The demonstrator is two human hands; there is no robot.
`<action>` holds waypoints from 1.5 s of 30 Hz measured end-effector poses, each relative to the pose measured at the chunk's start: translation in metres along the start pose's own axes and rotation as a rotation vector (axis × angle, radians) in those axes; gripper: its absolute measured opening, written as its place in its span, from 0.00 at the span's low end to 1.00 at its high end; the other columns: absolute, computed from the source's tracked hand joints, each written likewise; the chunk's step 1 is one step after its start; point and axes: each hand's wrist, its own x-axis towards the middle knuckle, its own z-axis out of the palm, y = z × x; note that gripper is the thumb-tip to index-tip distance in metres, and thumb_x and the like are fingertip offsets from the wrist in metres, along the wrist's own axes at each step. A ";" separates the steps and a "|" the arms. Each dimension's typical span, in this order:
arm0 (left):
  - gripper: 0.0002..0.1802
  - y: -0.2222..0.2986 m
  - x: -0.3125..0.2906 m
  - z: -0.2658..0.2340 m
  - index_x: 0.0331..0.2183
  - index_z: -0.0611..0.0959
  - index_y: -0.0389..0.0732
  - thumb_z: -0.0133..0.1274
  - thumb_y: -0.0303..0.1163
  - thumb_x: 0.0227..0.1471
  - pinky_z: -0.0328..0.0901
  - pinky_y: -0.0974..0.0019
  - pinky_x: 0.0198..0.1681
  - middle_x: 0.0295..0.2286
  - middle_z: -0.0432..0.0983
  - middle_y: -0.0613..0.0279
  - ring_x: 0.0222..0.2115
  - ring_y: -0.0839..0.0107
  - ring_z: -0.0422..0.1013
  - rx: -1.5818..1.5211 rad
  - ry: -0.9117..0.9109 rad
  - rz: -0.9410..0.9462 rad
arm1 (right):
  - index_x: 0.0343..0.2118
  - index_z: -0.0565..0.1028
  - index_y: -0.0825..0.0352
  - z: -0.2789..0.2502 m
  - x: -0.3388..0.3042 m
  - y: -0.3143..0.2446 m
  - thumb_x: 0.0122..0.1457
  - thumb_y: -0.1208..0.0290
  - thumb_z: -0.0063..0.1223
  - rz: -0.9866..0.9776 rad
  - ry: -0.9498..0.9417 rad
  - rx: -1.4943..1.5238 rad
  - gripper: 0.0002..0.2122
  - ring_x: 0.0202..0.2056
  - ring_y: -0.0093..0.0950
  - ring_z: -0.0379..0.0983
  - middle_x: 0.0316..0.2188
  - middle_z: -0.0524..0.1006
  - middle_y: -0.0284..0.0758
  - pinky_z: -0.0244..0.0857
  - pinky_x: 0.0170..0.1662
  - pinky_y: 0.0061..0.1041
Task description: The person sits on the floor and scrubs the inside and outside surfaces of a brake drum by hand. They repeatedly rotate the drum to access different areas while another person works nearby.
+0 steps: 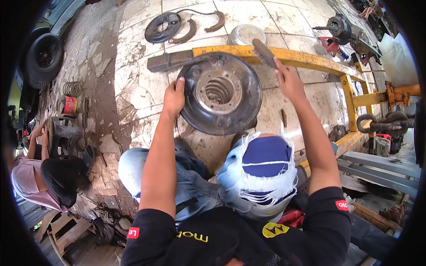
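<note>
My left hand (174,98) grips the left rim of a round black brake backing plate (246,99), its thumb on the face. The plate has a bare metal ring with bolt holes around a central opening, and a coil spring (219,90) shows through that opening. At the plate's upper right, my right hand (289,81) is closed around a wire brush (265,54). The brush is raised, with its dark bristles turned toward the plate but apart from it.
A yellow metal frame (306,62) runs behind the plate and down the right. Beyond it lie another backing plate (163,27), curved brake shoes (185,33) and a round clear-topped container (248,34). A person (42,177) sits at the left near a tyre (44,57).
</note>
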 end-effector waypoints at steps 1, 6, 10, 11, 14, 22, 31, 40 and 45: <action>0.32 0.003 0.005 -0.001 0.48 0.75 0.28 0.44 0.52 0.62 0.67 0.61 0.42 0.36 0.77 0.46 0.35 0.63 0.72 -0.010 -0.017 0.002 | 0.59 0.65 0.32 0.003 -0.003 0.004 0.63 0.56 0.48 -0.090 0.085 0.080 0.21 0.25 0.30 0.69 0.26 0.70 0.36 0.66 0.27 0.28; 0.32 0.012 -0.003 -0.006 0.48 0.74 0.26 0.44 0.51 0.62 0.66 0.62 0.45 0.38 0.77 0.45 0.38 0.63 0.72 -0.095 -0.122 -0.075 | 0.60 0.64 0.34 0.013 -0.015 -0.018 0.64 0.57 0.47 -0.192 -0.062 0.136 0.21 0.23 0.32 0.67 0.26 0.69 0.39 0.64 0.26 0.28; 0.31 0.012 -0.003 0.001 0.46 0.76 0.28 0.44 0.51 0.62 0.66 0.62 0.43 0.35 0.77 0.47 0.36 0.64 0.72 -0.037 -0.053 -0.051 | 0.61 0.63 0.38 -0.004 0.002 -0.011 0.63 0.62 0.48 -0.004 -0.002 0.012 0.23 0.24 0.37 0.67 0.26 0.67 0.41 0.65 0.29 0.30; 0.32 0.016 -0.003 0.000 0.47 0.75 0.27 0.44 0.51 0.62 0.66 0.63 0.44 0.37 0.77 0.46 0.37 0.63 0.72 -0.025 -0.084 -0.060 | 0.61 0.64 0.40 -0.008 -0.002 -0.012 0.63 0.63 0.48 -0.029 0.013 0.104 0.23 0.24 0.37 0.68 0.26 0.68 0.41 0.65 0.30 0.30; 0.34 0.021 -0.007 -0.004 0.50 0.73 0.25 0.45 0.51 0.62 0.64 0.63 0.47 0.40 0.76 0.44 0.40 0.62 0.71 -0.011 -0.129 -0.087 | 0.61 0.65 0.44 -0.022 -0.045 -0.022 0.62 0.67 0.47 -0.089 -0.007 0.301 0.23 0.26 0.35 0.69 0.27 0.68 0.39 0.65 0.31 0.31; 0.33 0.005 0.000 -0.006 0.49 0.72 0.23 0.45 0.49 0.62 0.64 0.63 0.48 0.40 0.76 0.42 0.41 0.61 0.71 0.026 -0.096 -0.016 | 0.58 0.69 0.45 0.001 -0.060 -0.051 0.59 0.70 0.51 -0.106 -0.019 0.174 0.23 0.27 0.35 0.69 0.28 0.67 0.40 0.66 0.32 0.34; 0.30 0.012 -0.004 -0.003 0.44 0.75 0.24 0.42 0.48 0.63 0.66 0.63 0.42 0.35 0.77 0.47 0.35 0.64 0.72 -0.130 0.000 -0.106 | 0.59 0.67 0.40 -0.043 -0.044 -0.039 0.60 0.70 0.49 -0.038 -0.211 0.023 0.24 0.31 0.39 0.70 0.31 0.69 0.41 0.67 0.33 0.35; 0.29 0.005 -0.008 0.014 0.43 0.76 0.27 0.42 0.48 0.63 0.66 0.60 0.41 0.31 0.77 0.47 0.33 0.61 0.72 0.015 0.006 0.058 | 0.60 0.67 0.42 -0.048 -0.072 -0.048 0.60 0.73 0.49 -0.238 -0.266 0.318 0.25 0.30 0.36 0.69 0.32 0.70 0.38 0.67 0.34 0.31; 0.29 0.009 -0.012 0.011 0.42 0.76 0.27 0.42 0.49 0.63 0.66 0.61 0.39 0.29 0.76 0.49 0.31 0.61 0.71 -0.012 0.011 0.036 | 0.60 0.67 0.41 -0.026 -0.048 -0.023 0.60 0.72 0.48 -0.102 -0.173 0.277 0.24 0.29 0.35 0.69 0.30 0.69 0.39 0.67 0.33 0.32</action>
